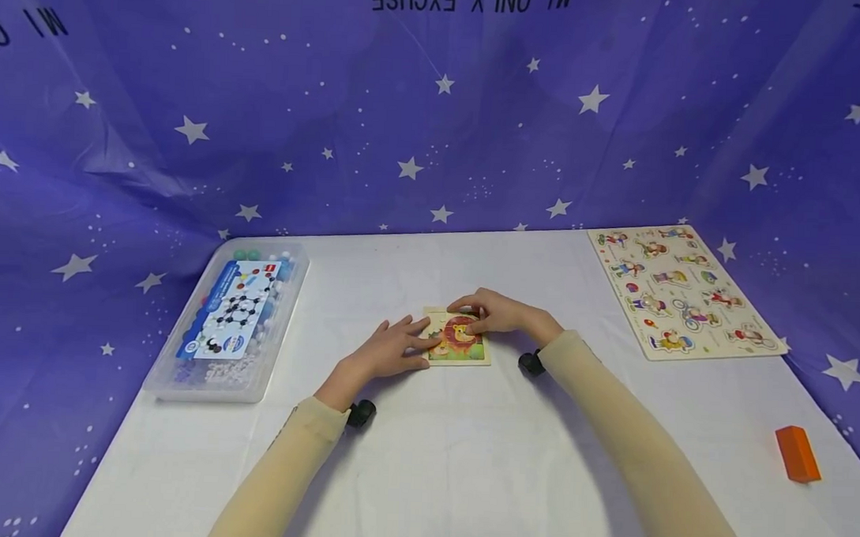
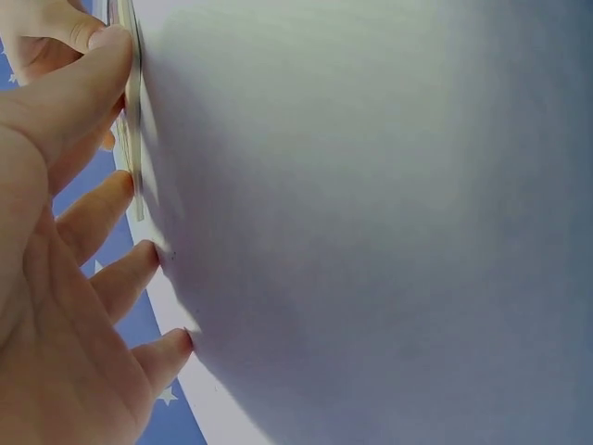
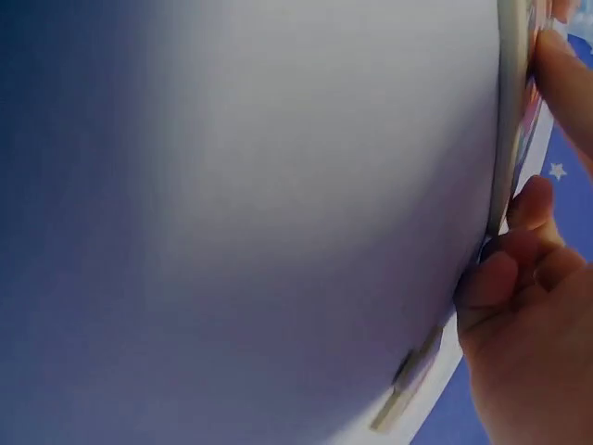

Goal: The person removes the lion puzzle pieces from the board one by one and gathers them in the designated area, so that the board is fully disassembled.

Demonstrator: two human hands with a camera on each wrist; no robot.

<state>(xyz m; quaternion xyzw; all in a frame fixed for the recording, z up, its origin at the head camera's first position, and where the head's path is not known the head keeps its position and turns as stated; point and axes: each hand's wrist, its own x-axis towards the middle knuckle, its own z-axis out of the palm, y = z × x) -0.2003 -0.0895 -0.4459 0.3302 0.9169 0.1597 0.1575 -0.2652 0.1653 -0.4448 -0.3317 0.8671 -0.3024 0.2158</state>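
— What writing are you making out?

— Upside-down black lettering is running along the top of the starry purple backdrop [image 1: 435,126]; at top centre it is reading "MY ONLY EXCUSE", as near as I can tell; the label on the clear plastic box [image 1: 231,318] at centre left is showing a molecule diagram, its print too small to read.

— And your hands?

— My left hand [image 1: 392,348] is lying flat, fingers straight and relaxed, fingertips touching the left edge of the small lion puzzle [image 1: 458,338], which is sitting on the white table [image 1: 466,459] at frame centre; my right hand [image 1: 496,312] is arching over the puzzle's top edge, fingers curled and pressing on it; whether it is pinching a piece, I cannot tell.

— Anything else?

— A peg puzzle board [image 1: 681,289] is lying at centre right; an orange block [image 1: 796,453] is resting at lower right.
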